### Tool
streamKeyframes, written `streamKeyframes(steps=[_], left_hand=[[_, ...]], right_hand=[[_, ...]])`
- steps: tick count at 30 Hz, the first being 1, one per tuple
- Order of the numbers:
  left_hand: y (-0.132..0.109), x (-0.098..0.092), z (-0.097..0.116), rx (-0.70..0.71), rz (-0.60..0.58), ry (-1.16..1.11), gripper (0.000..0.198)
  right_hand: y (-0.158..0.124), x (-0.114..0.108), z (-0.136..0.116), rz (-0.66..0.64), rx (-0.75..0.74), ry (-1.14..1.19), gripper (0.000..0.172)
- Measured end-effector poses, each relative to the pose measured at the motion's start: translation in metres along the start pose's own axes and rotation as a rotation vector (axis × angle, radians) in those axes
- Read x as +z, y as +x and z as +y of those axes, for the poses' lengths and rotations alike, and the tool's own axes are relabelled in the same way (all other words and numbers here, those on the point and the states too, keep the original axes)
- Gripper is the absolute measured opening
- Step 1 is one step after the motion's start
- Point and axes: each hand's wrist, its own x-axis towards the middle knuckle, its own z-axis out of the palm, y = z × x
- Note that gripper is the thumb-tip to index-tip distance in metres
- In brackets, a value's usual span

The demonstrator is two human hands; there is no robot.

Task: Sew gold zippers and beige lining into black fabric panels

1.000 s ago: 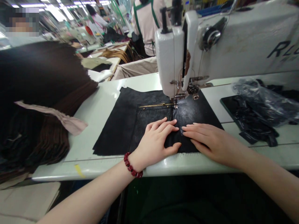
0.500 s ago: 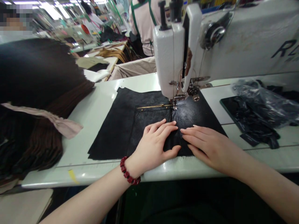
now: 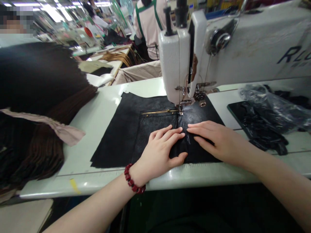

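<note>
A black leather panel (image 3: 126, 129) with a brass zipper (image 3: 159, 112) lies on the white sewing table (image 3: 97, 113). Its far edge sits under the presser foot (image 3: 181, 108) of a white sewing machine (image 3: 243, 48). My left hand (image 3: 160, 150) lies flat on the panel with its fingers stretched out, a red bead bracelet (image 3: 133, 181) on the wrist. My right hand (image 3: 213, 140) rests flat beside it, fingertips almost meeting the left ones along a stitched seam. Neither hand holds anything.
A tall stack of dark brown and black cut pieces (image 3: 36, 106) fills the table's left side, with a pink strip (image 3: 51, 126) across it. Black parts and a plastic bag (image 3: 267, 113) lie at the right. A person in a green apron (image 3: 148, 22) stands behind the machine.
The panel and both hands have slid a little away from me toward the needle; my right hand moved furthest. The view shifted slightly.
</note>
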Motion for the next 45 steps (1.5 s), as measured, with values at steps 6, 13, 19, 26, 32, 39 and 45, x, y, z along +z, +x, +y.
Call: streamKeyframes(steps=[6,13,19,26,32,39,45], left_hand=[[-0.001,0.000,0.000,-0.003,0.006,0.000,0.047],[0.000,0.000,-0.001,0.000,-0.006,-0.006,0.049],[-0.001,0.000,0.000,-0.005,-0.003,-0.022,0.049],[0.000,-0.001,0.000,-0.025,-0.004,-0.031,0.049],[0.000,-0.001,0.000,-0.016,-0.009,-0.031,0.045],[0.001,-0.001,0.000,-0.022,-0.019,-0.025,0.046],[0.000,-0.001,0.000,-0.013,-0.022,-0.030,0.044]], right_hand=[[0.021,0.007,0.017,-0.043,-0.018,-0.140,0.042],[0.021,0.008,0.016,-0.033,-0.011,-0.153,0.041],[-0.008,0.002,0.016,-0.033,-0.057,-0.012,0.037],[-0.023,0.008,0.002,-0.027,-0.167,-0.087,0.037],[-0.018,0.007,0.002,-0.041,-0.151,-0.099,0.036],[-0.017,0.007,0.000,-0.042,-0.143,-0.095,0.036],[-0.017,0.008,-0.002,-0.030,-0.127,-0.093,0.036]])
